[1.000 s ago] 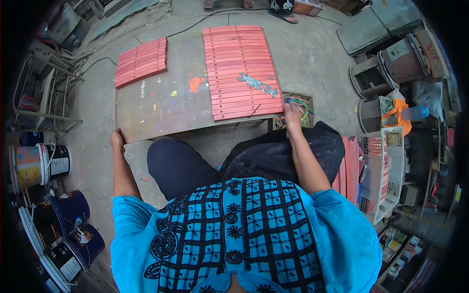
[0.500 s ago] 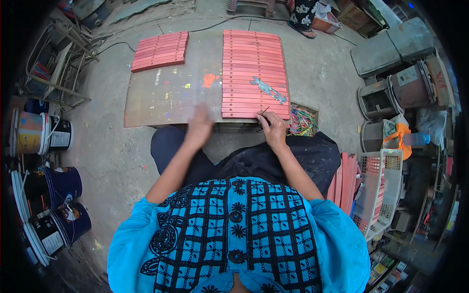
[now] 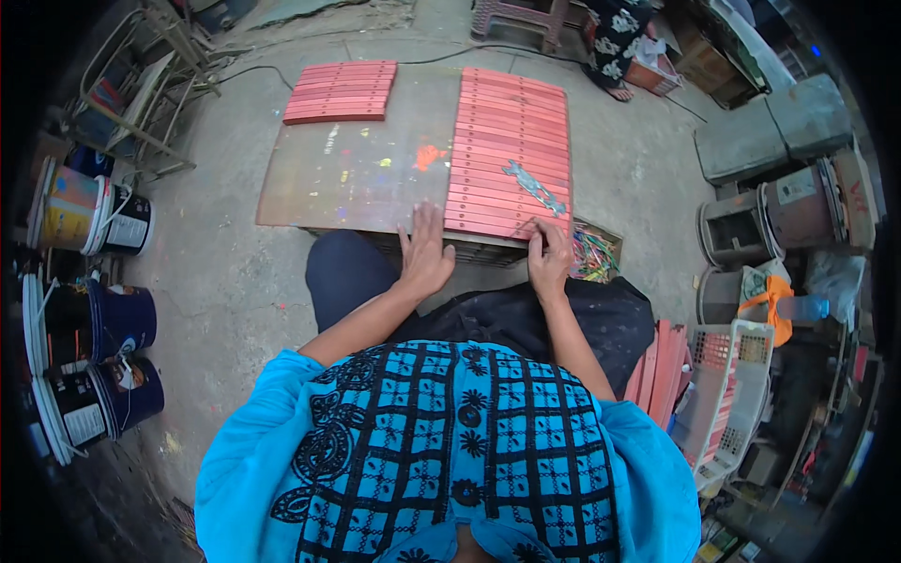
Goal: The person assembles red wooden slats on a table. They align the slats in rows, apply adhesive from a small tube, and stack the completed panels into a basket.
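A row of pink-red wooden strips (image 3: 507,141) lies side by side on the right half of the board, each with a dark dot near its left end. On the nearer strips rests a grey-blue cut-out piece (image 3: 535,188), long and irregular. At the near right corner of the row, my right hand (image 3: 551,258) pinches a thin dark stick (image 3: 526,224); its kind is too small to tell. My left hand (image 3: 427,255) lies open, fingers stretched, at the near edge of the board beside the row's left end. A smaller stack of pink-red strips (image 3: 341,91) sits at the far left.
The paint-spotted board (image 3: 310,192) stands over a crate. A box of colourful thin sticks (image 3: 593,251) is by my right knee. Buckets (image 3: 122,314) line the left; a white plastic basket (image 3: 718,403) and more strips (image 3: 659,371) stand right. Another person's foot (image 3: 619,93) shows at the back.
My left hand has moved right, to the board's near edge by the row of strips, and is no longer smeared. My right hand stays near the row's corner. The whole view has shifted slightly.
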Tool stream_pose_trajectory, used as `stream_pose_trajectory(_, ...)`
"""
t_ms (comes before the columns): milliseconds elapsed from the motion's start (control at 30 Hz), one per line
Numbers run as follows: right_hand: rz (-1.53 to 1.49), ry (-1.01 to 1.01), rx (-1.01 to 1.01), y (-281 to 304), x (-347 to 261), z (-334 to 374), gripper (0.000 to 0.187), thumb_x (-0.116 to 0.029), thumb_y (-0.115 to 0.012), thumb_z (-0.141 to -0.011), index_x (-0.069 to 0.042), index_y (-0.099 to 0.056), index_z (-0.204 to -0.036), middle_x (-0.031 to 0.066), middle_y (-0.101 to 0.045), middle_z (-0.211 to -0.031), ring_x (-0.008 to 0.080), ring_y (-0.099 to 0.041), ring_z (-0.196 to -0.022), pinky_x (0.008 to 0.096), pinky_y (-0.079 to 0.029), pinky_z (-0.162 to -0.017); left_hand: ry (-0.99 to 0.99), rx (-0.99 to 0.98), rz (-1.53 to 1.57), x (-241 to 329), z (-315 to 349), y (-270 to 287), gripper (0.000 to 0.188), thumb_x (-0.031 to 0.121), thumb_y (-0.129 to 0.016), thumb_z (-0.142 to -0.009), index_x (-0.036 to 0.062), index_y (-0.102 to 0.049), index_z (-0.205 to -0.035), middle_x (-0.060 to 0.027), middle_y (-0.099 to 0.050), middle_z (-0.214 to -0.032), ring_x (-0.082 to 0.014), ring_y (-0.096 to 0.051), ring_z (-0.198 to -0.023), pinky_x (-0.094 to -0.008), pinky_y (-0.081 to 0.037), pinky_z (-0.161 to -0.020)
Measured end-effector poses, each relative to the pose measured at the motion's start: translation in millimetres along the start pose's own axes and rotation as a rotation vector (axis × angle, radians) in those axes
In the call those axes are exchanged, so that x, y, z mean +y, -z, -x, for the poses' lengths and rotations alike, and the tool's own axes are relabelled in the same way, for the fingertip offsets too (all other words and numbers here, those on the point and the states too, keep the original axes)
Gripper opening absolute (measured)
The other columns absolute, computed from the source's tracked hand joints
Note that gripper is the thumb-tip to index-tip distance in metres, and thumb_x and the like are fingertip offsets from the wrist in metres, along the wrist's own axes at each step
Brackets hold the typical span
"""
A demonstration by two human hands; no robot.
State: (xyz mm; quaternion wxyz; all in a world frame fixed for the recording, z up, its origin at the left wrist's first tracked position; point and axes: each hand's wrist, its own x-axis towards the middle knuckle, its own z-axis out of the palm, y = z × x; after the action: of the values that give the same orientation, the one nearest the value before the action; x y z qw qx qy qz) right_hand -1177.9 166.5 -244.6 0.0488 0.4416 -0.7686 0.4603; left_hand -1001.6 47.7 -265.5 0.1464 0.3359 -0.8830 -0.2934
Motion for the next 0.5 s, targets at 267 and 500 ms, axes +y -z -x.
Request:
stream_pose_trajectory(267,0.47,-0.07,-0.173,6.2,46.4,-55.2,0.029,-0.019,-0.068,-0.069,-0.003,-0.061,-0.093,0.0166,-0.056,-0.096,0.0324,-0.05,-0.093,0.0428,-0.042,-0.077,-0.242,-0.104,0.504,52.9,-30.5,-7.5,0.052,0.006,-0.053,-0.072,0.001,-0.039,-0.122,-0.0193,-0.047,-0.106,-0.0257,-0.055,-0.073,-0.0361,-0.045,-0.073)
stream_pose_trajectory(500,0.417,-0.265,-0.441,9.9,59.5,-85.3,0.024,-0.017,-0.071,-0.064,-0.002,-0.06,-0.08,0.0171,-0.06,-0.087,0.0341,-0.056,-0.084,0.0437,-0.045,-0.072,-0.352,-0.113,0.513,61.7,-48.0,-38.3,0.017,0.012,-0.045,-0.083,-0.0036,-0.047,-0.088,-0.0198,-0.051,-0.085,-0.034,-0.053,-0.075,-0.0392,-0.042,-0.069)
